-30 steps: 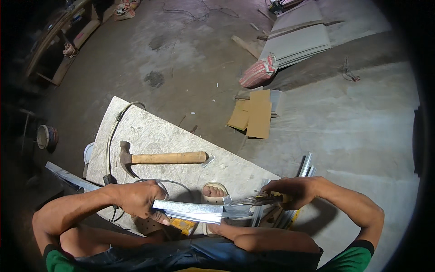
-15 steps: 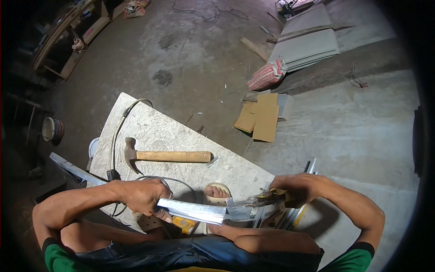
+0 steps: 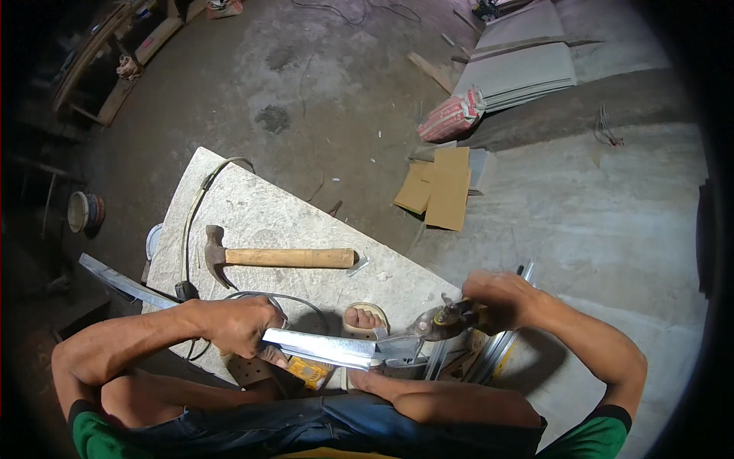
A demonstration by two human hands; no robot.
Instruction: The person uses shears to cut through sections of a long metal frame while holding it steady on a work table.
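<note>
My left hand (image 3: 243, 327) is closed around a shiny galvanized metal channel (image 3: 325, 348), which runs from beyond my left forearm to a thin flap in front of me. My right hand (image 3: 505, 297) grips a pair of tin snips (image 3: 440, 321). Their jaws are at the flap on the channel's right end; whether they bite into it is hard to see. A claw hammer (image 3: 287, 258) with a wooden handle lies on the pale rough board (image 3: 252, 191), beside a small metal scrap (image 3: 358, 265). Below my left hand is a yellow boxy thing (image 3: 307, 372), partly hidden.
A cable (image 3: 195, 214) curves over the board's left side. My sandalled foot (image 3: 364, 317) rests on the board. More metal channels (image 3: 497, 356) lie by my right knee. Farther off are cardboard pieces (image 3: 447, 191), a red-and-white sack (image 3: 451, 116), stacked sheets (image 3: 527, 76) and a bucket (image 3: 84, 212).
My right hand has lifted a little and turned the snips, so their jaws now angle down at the flap. My left hand still holds the channel. The view has shifted slightly.
</note>
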